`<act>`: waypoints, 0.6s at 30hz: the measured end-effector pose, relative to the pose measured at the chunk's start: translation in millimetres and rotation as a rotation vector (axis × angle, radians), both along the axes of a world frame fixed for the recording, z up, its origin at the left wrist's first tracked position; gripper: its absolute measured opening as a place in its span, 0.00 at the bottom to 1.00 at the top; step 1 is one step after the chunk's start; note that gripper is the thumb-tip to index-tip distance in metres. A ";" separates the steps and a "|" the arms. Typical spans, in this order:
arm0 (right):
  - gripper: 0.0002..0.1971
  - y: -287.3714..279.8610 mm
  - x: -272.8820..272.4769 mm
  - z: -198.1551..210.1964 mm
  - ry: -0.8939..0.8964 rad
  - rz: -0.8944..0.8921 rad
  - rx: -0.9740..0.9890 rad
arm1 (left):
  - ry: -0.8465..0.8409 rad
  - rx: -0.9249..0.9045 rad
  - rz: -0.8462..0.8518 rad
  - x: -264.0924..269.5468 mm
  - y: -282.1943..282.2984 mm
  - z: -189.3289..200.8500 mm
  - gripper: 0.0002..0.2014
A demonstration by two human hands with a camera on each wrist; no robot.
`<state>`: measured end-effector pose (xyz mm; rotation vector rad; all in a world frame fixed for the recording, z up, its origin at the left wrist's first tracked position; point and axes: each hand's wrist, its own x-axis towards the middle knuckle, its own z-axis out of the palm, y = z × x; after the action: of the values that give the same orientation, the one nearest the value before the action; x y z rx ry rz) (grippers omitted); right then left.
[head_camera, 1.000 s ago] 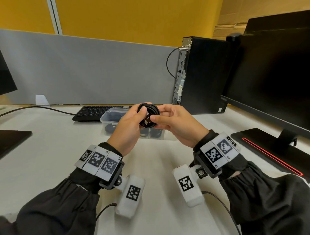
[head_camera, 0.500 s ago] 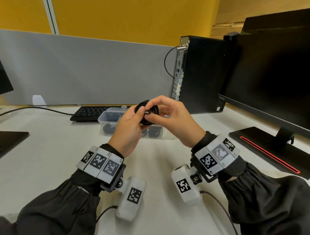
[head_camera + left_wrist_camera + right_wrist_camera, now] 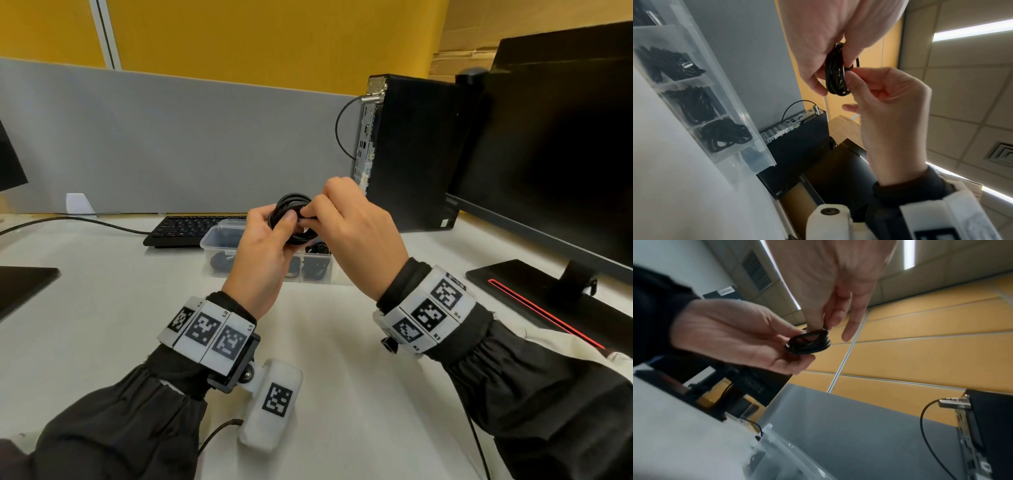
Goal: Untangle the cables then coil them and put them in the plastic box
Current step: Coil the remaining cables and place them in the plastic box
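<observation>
A small black cable coil [image 3: 291,205] is held in the air above the white desk, just in front of the clear plastic box [image 3: 219,240]. My left hand [image 3: 284,226] grips the coil from the left, fingers curled round its loops. My right hand [image 3: 308,214] pinches the cable's end at the coil's right rim. In the left wrist view the coil [image 3: 836,71] hangs on edge between my left hand [image 3: 830,84] and my right hand [image 3: 852,71]. The box [image 3: 725,97] has compartments holding other coiled black cables. The right wrist view shows the coil [image 3: 809,344] nearly flat.
A black keyboard [image 3: 191,229] lies behind the box. A black PC tower [image 3: 411,154] stands at the back right, with a large monitor [image 3: 548,154] and its base [image 3: 534,298] to the right. A dark flat object [image 3: 20,287] sits at the left edge.
Both hands have lifted the coil slightly. My right hand has moved from the coil's front to its upper right rim, its wrist turning over, and now pinches the cable end there.
</observation>
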<state>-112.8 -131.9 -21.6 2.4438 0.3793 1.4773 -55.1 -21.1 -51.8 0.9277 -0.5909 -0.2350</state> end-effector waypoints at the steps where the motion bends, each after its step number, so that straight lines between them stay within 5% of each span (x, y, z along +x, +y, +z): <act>1: 0.07 0.0 0.5 1.8 -0.015 -0.033 -0.035 | 0.004 -0.011 -0.001 -0.7 -0.4 0.6 0.12; 8: 0.08 4.8 -2.5 4.1 -0.032 -0.153 -0.054 | -0.013 -0.039 -0.035 -3.4 1.2 3.6 0.13; 12: 0.18 5.3 -5.6 3.5 0.176 -0.193 -0.010 | 0.004 -0.044 -0.057 -4.7 -0.7 4.2 0.09; 18: 0.08 0.0 -6.0 4.5 0.551 0.013 0.451 | 0.061 -0.005 -0.131 -3.1 -6.0 3.9 0.11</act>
<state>-118.9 -131.8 -17.1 3.2070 0.1699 0.9400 -58.2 -27.1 -47.9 0.8748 -0.5965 -0.3780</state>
